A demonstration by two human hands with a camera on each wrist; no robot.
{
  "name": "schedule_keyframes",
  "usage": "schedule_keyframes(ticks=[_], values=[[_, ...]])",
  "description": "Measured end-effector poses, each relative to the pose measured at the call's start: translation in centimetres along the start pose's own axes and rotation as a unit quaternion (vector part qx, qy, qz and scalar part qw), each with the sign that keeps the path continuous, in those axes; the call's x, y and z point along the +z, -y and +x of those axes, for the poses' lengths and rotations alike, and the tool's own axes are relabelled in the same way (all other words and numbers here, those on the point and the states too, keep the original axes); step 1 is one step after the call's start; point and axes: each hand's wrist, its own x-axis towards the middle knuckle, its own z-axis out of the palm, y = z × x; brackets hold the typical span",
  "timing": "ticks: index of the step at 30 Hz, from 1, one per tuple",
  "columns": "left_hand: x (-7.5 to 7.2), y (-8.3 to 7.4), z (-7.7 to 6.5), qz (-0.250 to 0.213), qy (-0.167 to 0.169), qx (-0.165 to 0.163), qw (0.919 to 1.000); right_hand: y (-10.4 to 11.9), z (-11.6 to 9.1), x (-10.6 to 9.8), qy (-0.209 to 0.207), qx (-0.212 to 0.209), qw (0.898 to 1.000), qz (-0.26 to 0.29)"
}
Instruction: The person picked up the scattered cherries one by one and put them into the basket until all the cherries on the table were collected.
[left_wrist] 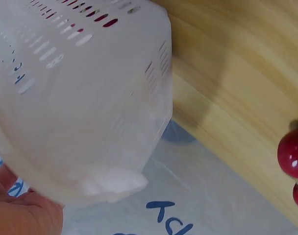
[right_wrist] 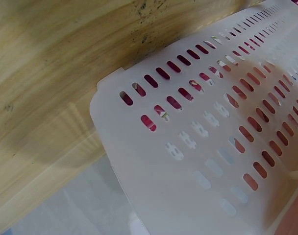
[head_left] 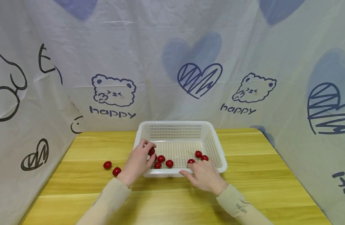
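A white slotted plastic basket stands on the table with several red cherries inside. My left hand reaches over its left near corner, with a dark red cherry between fingers and thumb. Just below that hand are more cherries on the basket floor. My right hand grips the near rim, fingers inside and thumb along the outside. Close to its fingertips lies another cherry. Through the slots in the right wrist view, parts of the fingers and red fruit show behind the basket wall.
Two loose cherries, one farther left and one nearer the left wrist, lie on the wooden table. A pale printed cloth hangs behind and along both sides of the table.
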Motion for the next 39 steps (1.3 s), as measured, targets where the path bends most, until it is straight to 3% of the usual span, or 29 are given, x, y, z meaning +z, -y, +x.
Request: schedule_keyframes(ticks=[13,19,28,39], values=[[1.8,-0.2,0.4,-0.007,0.036,-0.035,0.9987,0.0,0.0,0.0,-0.004,-0.002,1.0,-0.004],[2.3,-0.8,0.8,0.0,0.04,-0.032,0.9987,0.0,0.0,0.1,-0.009,-0.006,1.0,-0.008],[2.9,-1.3,1.5,0.003,0.089,-0.047,0.9949,0.0,-0.1,0.1,-0.013,-0.007,1.0,-0.014],[3.3,-2.1,2.1,0.002,0.103,-0.053,0.9933,0.0,-0.1,-0.1,-0.008,-0.004,1.0,-0.008]])
